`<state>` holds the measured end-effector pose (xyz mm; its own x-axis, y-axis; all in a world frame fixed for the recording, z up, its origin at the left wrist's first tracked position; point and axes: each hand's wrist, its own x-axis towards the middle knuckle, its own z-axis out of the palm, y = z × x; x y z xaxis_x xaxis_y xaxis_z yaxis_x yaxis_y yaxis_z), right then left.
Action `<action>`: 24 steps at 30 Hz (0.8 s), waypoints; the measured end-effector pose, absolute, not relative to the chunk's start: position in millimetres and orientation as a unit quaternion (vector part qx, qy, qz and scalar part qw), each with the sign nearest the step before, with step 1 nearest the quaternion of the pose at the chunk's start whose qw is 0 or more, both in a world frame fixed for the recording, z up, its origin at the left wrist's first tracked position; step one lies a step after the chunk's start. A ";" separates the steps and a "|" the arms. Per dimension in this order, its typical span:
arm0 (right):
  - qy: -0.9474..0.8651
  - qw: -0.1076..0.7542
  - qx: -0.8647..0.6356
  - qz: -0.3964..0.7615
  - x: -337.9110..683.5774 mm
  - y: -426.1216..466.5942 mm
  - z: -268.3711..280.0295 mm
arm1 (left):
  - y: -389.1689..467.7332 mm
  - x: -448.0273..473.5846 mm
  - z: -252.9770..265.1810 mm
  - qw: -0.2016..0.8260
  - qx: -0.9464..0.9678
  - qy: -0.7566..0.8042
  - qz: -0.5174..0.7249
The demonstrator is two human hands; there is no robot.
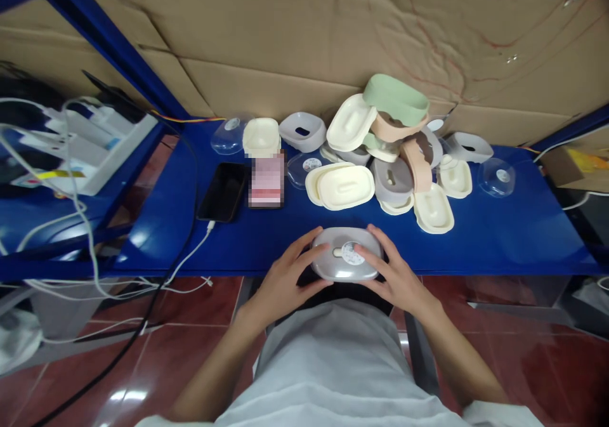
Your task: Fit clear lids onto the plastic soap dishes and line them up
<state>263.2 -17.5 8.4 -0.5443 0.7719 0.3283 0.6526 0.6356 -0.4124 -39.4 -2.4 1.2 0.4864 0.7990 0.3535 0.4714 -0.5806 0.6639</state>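
Between both hands, at the front edge of the blue table (266,249), is a grey oval soap dish (328,267) with a clear lid and a round white sticker on top. My left hand (292,268) grips its left end, fingers curled along the side. On the other end my right hand (394,275) is closed, with a finger lying over the lid by the sticker. Just beyond it lie cream oval trays (346,187) and a grey dish shell (392,183). The dish's underside is hidden from me.
A pile of shells, topped by a green one (394,100), stands against the cardboard wall (285,27). Clear lids (496,177) lie at both sides. A black phone (222,192) with a white cable and a second, blurred-screen phone (266,183) lie left. Power strips (90,141) sit farther left.
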 end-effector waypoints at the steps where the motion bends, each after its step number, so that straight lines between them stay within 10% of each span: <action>1: -0.867 0.260 -0.412 0.103 270.6 -19.6 10.1 | -2.6 -37.2 3.5 0.262 0.823 0.373 0.339; 9: -0.598 0.369 -0.683 -0.203 411.4 -38.5 9.7 | 41.6 -11.1 15.7 0.075 0.859 0.429 0.268; 24: -0.749 0.311 -0.574 -0.112 320.4 29.2 17.8 | 13.0 -27.0 3.3 0.052 0.868 0.403 0.286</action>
